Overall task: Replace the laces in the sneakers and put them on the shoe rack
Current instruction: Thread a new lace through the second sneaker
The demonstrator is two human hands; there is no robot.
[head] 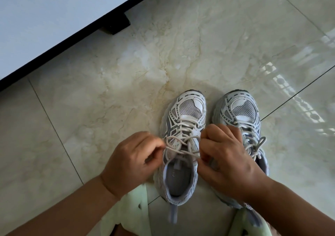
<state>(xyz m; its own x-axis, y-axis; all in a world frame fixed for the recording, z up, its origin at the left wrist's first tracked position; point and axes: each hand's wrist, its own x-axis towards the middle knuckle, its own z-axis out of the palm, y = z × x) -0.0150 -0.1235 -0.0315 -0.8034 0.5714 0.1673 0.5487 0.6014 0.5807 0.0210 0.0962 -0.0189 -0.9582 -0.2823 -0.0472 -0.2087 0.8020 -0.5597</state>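
Two white and grey sneakers stand side by side on the tiled floor, toes pointing away from me. The left sneaker (183, 145) has a cream lace (181, 146) threaded through its eyelets, with the ends crossing over the tongue. My left hand (130, 160) pinches one lace end at the shoe's left side. My right hand (224, 160) pinches the other end at the shoe's right side and covers part of the right sneaker (241, 116). The right sneaker's lace is tied in a bow (257, 146).
A white cabinet (54, 21) with a black base and a black foot (117, 25) stands at the upper left. Glossy marble floor tiles (199, 45) stretch all around. Pale green slippers (134, 215) show at the bottom edge.
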